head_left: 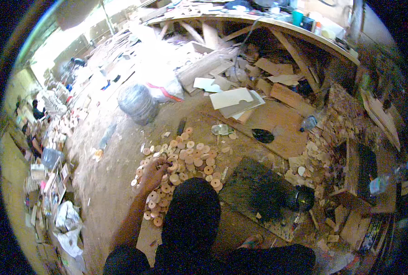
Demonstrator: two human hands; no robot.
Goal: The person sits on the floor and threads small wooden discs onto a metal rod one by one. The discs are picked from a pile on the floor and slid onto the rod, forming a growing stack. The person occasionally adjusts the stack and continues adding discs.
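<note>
My left hand (154,173) reaches forward over a loose pile of round wooden discs (197,161), many with a hole in the middle. Its fingers are bent and pinched at one wooden disc (173,167) on the left side of the pile. Discs lie flat, tilted or on top of one another on the brown floor. A large dark rounded shape (191,220) covers the near part of the pile. My right hand does not show; a small bit of skin (252,241) beside the dark cloth is too unclear to name.
A blackened board (254,197) with a dark round object (300,198) lies to the right. Ahead are a wrapped bundle (137,103), pale boards (231,98) and a workbench (259,20). Wood scraps (325,151) pile up at right. Another person (38,110) is at far left.
</note>
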